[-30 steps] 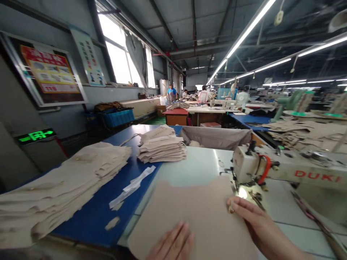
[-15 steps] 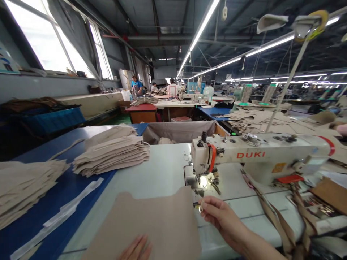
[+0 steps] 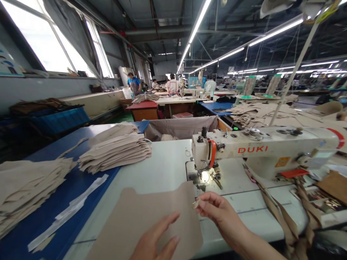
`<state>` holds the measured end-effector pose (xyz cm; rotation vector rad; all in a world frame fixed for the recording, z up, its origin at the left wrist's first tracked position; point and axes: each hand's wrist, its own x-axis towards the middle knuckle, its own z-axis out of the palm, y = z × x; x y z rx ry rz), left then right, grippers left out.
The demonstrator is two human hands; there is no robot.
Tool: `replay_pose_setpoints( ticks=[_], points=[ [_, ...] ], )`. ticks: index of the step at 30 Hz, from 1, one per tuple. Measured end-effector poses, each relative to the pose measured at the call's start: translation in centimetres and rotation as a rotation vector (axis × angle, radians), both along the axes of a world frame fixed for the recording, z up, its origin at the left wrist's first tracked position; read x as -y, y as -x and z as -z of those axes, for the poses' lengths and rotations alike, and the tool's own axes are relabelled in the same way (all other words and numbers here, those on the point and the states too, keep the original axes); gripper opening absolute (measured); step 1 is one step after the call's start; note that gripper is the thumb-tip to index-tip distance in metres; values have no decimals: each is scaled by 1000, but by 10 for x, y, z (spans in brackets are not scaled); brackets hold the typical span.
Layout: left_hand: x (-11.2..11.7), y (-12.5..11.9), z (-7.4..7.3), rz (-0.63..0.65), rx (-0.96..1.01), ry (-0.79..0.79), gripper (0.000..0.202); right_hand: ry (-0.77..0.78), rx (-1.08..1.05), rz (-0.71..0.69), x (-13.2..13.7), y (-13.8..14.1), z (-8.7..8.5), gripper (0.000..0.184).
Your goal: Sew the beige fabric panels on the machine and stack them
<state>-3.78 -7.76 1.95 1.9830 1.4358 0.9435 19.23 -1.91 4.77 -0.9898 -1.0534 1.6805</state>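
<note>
A beige fabric panel (image 3: 151, 213) with a notched top edge lies flat on the pale machine table, its right corner close to the needle area. Over its lower part is my left hand (image 3: 157, 238), open, thumb and fingers apart, holding nothing. Beside the panel's right edge, my right hand (image 3: 217, 211) pinches a small shiny gold-coloured metal piece (image 3: 195, 204) between thumb and fingertips; its exact kind is too small to make out. Just beyond stands the sewing machine (image 3: 260, 148) marked DUKI, with its lamp shining on the needle plate (image 3: 193, 176).
Stacks of beige cut pieces (image 3: 116, 153) lie on the blue table (image 3: 100, 206) at left, near white strips (image 3: 67, 213). Fabric straps (image 3: 273, 213) and a tray of small metal parts (image 3: 332, 204) are at right. A cloth-lined bin (image 3: 184, 128) stands behind; people work farther back.
My left hand has lifted from lying on the panel and moved up and right, fingers spreading. My right hand keeps its pinch, shifted slightly left to the panel's edge. The view tilts slightly.
</note>
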Motion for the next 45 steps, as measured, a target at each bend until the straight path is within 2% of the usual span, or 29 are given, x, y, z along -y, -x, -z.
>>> replay_pose_setpoints(
  ticks=[3,6,9,12,15,17,20,23,25,28,34,38,42,45],
  points=[
    [-16,-41,-24,-19,420,330,45,-110,51,2,4,1,0,37],
    [-26,-63,-36,-15,771,576,57,-286,87,32,9,-2,-2,28],
    [-25,-68,-44,-78,967,719,50,-518,184,39,12,-8,-4,14],
    [-22,-66,-48,-110,1029,755,46,-710,254,-9,13,-12,-5,11],
    [-20,-63,-45,-143,997,678,45,-810,253,-38,14,-13,-1,16],
    [-20,-61,-41,-161,939,593,44,-791,244,-36,16,-13,3,17],
    [-17,-61,-36,-197,863,448,38,-617,218,-27,20,-12,8,14],
    [-11,-65,-35,-252,791,326,31,-419,163,-65,23,-8,11,19],
    [-7,-69,-35,-306,733,244,28,-391,157,-52,23,-6,12,23],
    [-3,-73,-34,-349,643,147,24,-487,221,23,19,-3,13,20],
    [1,-67,-37,-326,431,39,15,-699,274,71,17,-4,10,7],
    [-3,-58,-29,-282,334,41,13,-740,341,76,19,-5,15,9],
    [-14,-48,-14,-186,305,166,18,-672,409,55,20,-2,23,11],
    [-22,-46,-14,-80,275,268,21,-624,436,31,19,1,25,12]
  ],
)
